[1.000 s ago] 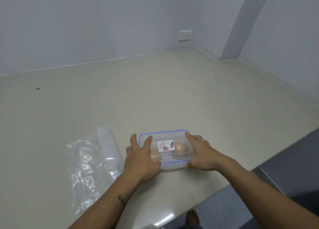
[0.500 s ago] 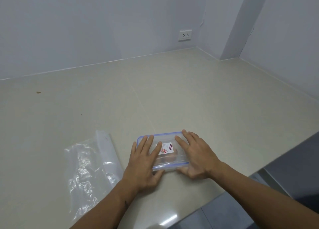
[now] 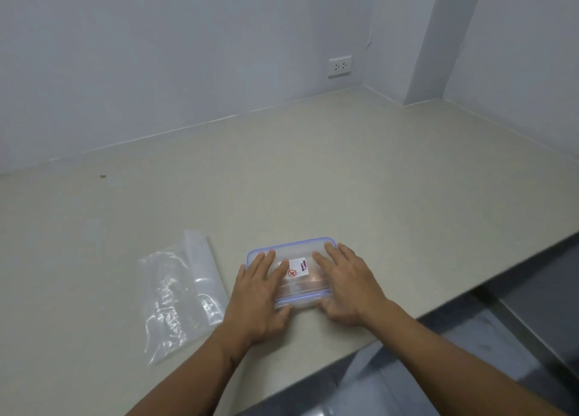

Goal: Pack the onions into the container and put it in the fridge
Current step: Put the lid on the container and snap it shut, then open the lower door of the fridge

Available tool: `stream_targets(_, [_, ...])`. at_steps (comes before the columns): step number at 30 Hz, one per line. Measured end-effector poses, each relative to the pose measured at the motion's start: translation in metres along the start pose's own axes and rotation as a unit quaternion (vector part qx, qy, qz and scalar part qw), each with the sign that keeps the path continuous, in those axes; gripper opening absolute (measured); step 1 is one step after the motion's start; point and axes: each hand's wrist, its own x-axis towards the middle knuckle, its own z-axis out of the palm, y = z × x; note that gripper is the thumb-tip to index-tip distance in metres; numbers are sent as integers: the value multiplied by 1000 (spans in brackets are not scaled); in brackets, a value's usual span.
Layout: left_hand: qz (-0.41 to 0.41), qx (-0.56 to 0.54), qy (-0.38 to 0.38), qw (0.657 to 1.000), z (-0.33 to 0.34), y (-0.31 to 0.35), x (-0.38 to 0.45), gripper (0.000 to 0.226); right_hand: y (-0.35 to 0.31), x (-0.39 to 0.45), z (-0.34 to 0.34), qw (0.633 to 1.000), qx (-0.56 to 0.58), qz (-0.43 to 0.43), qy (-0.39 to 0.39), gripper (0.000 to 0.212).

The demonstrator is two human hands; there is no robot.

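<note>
Container: a clear box (image 3: 294,274) with a blue-rimmed lid sits flat on the counter (image 3: 344,180), close to the near edge; I take it as my landmark for everything else.
Lid: I see it lying over the box with a small white label (image 3: 298,267) showing between my hands; I judge it is being pressed home, which is why both palms are on top instead of around the sides.
Left hand: my left hand (image 3: 260,293) lies flat on the container's left half, fingers spread and pointing away from me, thumb tucked against the near wall. It presses down; it pinches nothing.
Right hand: my right hand (image 3: 344,285) mirrors it on the container's right half, fingers spread over the lid, thumb hooked at the near right corner. Also pressing, gripping nothing.
Onions: a pinkish-brown blur (image 3: 308,282) shows through the lid between my hands; I take it for the onions, already inside, though I cannot count them.
Bag: a crumpled clear plastic bag (image 3: 181,293) lies just left of the container, apart from it, looking empty, so I judge it is put aside as finished with.
Latches: I cannot tell whether any side clips are snapped.
Fridge: not in view; carrying the container there is not yet begun.
</note>
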Motion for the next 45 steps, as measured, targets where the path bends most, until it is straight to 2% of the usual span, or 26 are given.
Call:
stream_targets(4, [0, 6, -8, 1000, -1, 7, -17, 84, -3, -28, 7, 999, 37, 2, 13, 82])
stream_targets(9, [-5, 52, -66, 996, -19, 20, -19, 82, 1, -66, -1, 993, 111, 31, 10, 70])
stream_targets(12, [6, 28, -56, 998, -28, 27, -24, 65, 4, -98, -13, 986, 150, 73, 23, 69])
stream_targets(15, [53, -43, -14, 998, -41, 29, -28, 48, 5, -131, -34, 972, 170, 134, 87, 62])
stream_targets(19, [136, -170, 13, 976, -55, 30, -33, 34, -10, -177, -63, 944, 181, 216, 173, 55])
stream_targets(23, [190, -272, -19, 943, -68, 47, -37, 36, -35, -226, -87, 913, 150, 295, 240, 53])
stream_targets(27, [283, -348, -88, 889, -76, 96, -45, 45, -57, -295, -118, 871, 98, 381, 293, 55])
stream_targets(29, [343, -371, -99, 857, -79, 134, -43, 46, -64, -331, -135, 844, 58, 427, 318, 56])
stream_targets(35, [455, -382, -126, 795, -77, 252, -67, 51, -64, -424, -167, 779, -43, 540, 317, 60])
stream_targets(37, [469, -379, -135, 786, -77, 286, -72, 55, -59, -439, -172, 770, -62, 554, 311, 61])
stream_targets(40, [450, -382, -144, 794, -74, 332, -78, 65, -47, -450, -177, 779, -114, 544, 289, 63])
stream_targets(45, [405, -384, -157, 815, -58, 388, -88, 73, -31, -458, -171, 789, -145, 498, 328, 62])
